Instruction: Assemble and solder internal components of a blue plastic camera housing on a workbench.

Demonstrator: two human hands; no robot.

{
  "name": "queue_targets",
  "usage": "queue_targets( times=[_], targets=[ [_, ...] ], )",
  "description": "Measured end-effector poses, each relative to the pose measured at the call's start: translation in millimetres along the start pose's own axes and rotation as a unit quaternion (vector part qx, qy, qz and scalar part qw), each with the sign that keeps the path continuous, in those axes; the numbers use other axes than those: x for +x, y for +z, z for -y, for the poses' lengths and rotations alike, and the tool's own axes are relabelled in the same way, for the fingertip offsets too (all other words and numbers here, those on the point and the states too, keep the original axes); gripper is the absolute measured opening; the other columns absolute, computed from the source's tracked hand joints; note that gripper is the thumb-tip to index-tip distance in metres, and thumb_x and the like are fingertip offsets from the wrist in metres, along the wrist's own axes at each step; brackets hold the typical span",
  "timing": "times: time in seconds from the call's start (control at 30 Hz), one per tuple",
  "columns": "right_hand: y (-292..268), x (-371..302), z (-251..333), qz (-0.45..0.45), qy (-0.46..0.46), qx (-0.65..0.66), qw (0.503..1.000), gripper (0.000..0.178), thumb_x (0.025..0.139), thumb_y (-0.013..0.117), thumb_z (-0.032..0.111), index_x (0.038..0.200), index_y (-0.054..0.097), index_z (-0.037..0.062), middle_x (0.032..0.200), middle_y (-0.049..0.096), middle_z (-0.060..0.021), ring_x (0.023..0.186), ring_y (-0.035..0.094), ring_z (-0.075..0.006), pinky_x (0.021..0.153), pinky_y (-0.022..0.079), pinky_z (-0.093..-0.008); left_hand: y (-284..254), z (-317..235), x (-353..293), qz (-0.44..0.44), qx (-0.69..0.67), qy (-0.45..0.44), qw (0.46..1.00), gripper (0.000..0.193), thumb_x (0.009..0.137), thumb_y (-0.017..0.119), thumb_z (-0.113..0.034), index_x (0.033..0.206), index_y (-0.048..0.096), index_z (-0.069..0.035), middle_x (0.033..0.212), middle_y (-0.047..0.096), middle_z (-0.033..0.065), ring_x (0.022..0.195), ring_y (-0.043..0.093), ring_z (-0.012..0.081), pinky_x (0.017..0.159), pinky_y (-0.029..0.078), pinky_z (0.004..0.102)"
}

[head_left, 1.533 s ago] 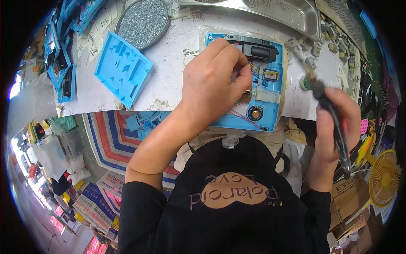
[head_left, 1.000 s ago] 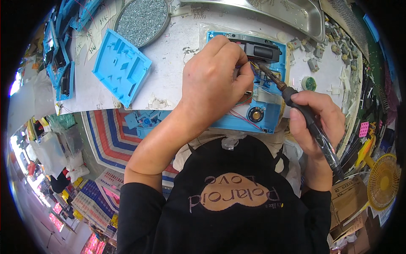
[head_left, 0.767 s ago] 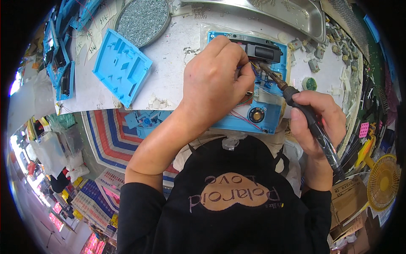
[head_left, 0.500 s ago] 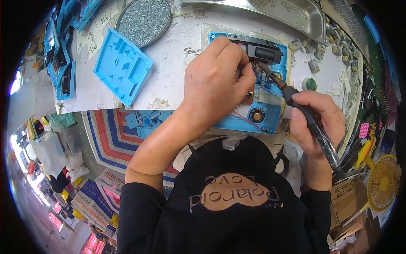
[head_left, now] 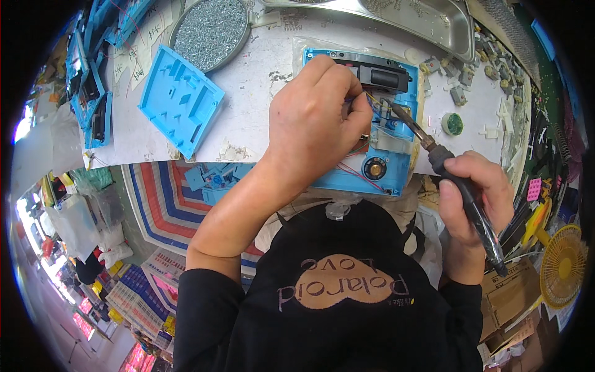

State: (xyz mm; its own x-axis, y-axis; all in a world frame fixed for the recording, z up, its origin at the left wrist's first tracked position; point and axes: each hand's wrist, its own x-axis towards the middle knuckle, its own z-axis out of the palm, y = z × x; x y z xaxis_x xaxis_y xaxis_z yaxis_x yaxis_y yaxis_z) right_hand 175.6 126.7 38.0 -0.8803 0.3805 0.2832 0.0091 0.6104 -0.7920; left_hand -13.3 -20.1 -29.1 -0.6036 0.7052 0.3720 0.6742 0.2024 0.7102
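Note:
My left hand (head_left: 317, 118) is closed in a pinch over a light-blue plastic casing (head_left: 334, 180); its fingertips and whatever they grip are hidden. In my right hand (head_left: 476, 197) is a soldering iron (head_left: 439, 156), held by its dark handle. Its metal tip points up and left into the casing, close to thin wires beside my left fingers; whether it touches anything I cannot tell. Inside the casing are a black block (head_left: 384, 78) along the far side, a round speaker (head_left: 375, 168) near the front, and red wires (head_left: 356, 175) left of the speaker.
A loose blue cover (head_left: 180, 102) lies to the left, below a round bowl (head_left: 248, 25) of small screws. A steel tray (head_left: 455, 28) stands at the back. Small motors (head_left: 458, 95) and a round green-filled pot (head_left: 452, 124) sit on the right. A yellow fan (head_left: 563, 266) is at lower right.
My right hand has drawn the soldering iron a little to the right and toward me. The left hand keeps its pinch in nearly the same place.

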Motion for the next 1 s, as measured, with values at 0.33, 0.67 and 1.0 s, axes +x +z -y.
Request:
queue_targets(
  times=[0.33, 0.67, 1.0],
  targets=[
    [-3.2, -6.2, -1.1, -0.030, 0.008, 0.010, 0.999, 0.024, 0.081, 0.077, 0.009, 0.103, 0.068, 0.0020, 0.074, 0.065, -0.0092, 0.061, 0.061, -0.0182, 0.057, 0.045, -0.0270, -2.3, -3.3, 1.3, -0.001, 0.010, 0.008, 1.000, 0.010, 0.079, 0.075, 0.000, 0.078, 0.065, -0.002, 0.074, 0.059, 0.0052, 0.058, 0.060, 0.0126, 0.053, 0.049, 0.0260],
    [-3.4, -9.1, -4.0, -0.039, 0.012, 0.022, 0.999, 0.025, 0.081, 0.077, 0.007, 0.103, 0.068, 0.0009, 0.076, 0.066, -0.0092, 0.062, 0.060, -0.0162, 0.057, 0.045, -0.0256, -1.9, -3.0, 1.8, -0.009, 0.018, 0.019, 1.000, 0.009, 0.079, 0.075, -0.001, 0.077, 0.066, -0.003, 0.073, 0.059, 0.0048, 0.057, 0.059, 0.0128, 0.053, 0.048, 0.0259],
    [-6.2, -10.0, -6.3, -0.038, 0.009, 0.025, 0.999, 0.026, 0.083, 0.078, 0.009, 0.105, 0.067, 0.0000, 0.081, 0.069, -0.0112, 0.065, 0.062, -0.0155, 0.059, 0.046, -0.0244, -2.6, -3.9, 1.3, -0.005, 0.011, 0.013, 1.000, 0.010, 0.079, 0.075, -0.001, 0.078, 0.065, -0.002, 0.074, 0.058, 0.0046, 0.057, 0.059, 0.0119, 0.053, 0.048, 0.0249]
  ],
)
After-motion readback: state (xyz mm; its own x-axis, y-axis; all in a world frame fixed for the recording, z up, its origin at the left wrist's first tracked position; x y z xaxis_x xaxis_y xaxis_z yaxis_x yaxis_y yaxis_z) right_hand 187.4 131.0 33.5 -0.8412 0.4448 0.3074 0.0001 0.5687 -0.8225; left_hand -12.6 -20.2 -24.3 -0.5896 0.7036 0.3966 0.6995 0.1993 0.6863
